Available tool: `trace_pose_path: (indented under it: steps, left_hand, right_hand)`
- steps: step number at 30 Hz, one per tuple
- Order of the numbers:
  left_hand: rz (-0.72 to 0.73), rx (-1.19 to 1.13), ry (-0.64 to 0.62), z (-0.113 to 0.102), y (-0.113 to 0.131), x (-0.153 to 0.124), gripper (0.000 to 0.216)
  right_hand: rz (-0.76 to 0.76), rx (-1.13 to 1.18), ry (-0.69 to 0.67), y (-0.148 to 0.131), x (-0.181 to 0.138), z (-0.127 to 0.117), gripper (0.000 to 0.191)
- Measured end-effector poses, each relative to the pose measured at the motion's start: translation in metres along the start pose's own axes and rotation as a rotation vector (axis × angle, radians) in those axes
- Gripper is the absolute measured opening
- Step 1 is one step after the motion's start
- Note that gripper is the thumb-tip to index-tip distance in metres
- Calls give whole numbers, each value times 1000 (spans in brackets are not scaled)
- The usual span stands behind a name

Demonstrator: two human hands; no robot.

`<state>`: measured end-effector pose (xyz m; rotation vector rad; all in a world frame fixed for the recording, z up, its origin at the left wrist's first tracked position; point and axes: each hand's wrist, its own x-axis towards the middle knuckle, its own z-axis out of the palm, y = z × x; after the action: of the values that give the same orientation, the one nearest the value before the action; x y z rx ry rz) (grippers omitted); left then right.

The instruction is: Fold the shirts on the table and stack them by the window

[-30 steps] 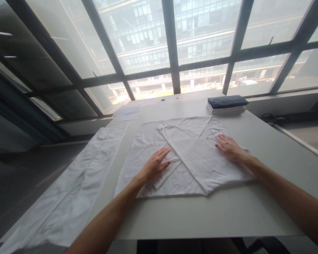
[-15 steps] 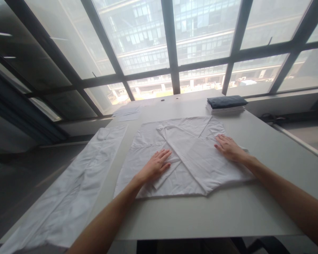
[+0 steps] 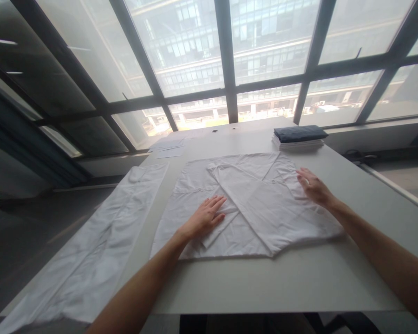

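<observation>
A white shirt [image 3: 251, 199] lies spread on the table, with a sleeve-like panel folded slantwise across it and creases over its surface. Flat on its left half rests my left hand [image 3: 205, 215], open, fingers stretched towards the middle fold. My right hand [image 3: 313, 186] is at the shirt's upper right edge. Its fingertips touch the cloth there, and the fingers look loosely extended rather than closed. Part of the cloth's right side is hidden by the right wrist.
A second white garment [image 3: 101, 241] lies lengthwise along the left side of the white table [image 3: 264, 287]. Papers [image 3: 169, 147] are at the back left. A folded dark cloth [image 3: 300, 133] tops a stack of white ones at the back right. Windows stand behind the table.
My right hand has slid right and slightly away from me, from on top of the shirt to its right edge. My left hand stays in place on the cloth.
</observation>
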<state>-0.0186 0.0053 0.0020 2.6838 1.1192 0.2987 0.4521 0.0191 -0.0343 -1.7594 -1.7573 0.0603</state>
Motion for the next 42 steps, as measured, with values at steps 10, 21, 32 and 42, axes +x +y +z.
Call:
trace_pose_path:
  steps: [10, 21, 32, 42]
  left_hand:
    - [-5, -8, -25, -1, 1, 0, 58]
    - [0, -49, 15, -2, -3, 3, 57]
    - [-219, -295, 135, -88, -40, -67, 59]
    - [-350, -331, -105, -96, -29, -199, 62]
  right_hand:
    - [-95, -273, -253, -1, -14, 14, 66]
    - [-122, -283, -199, -5, -16, 14, 59]
    - [-366, 45, -34, -43, -47, -36, 40]
    - [-537, 55, -215, 5, -116, -74, 39]
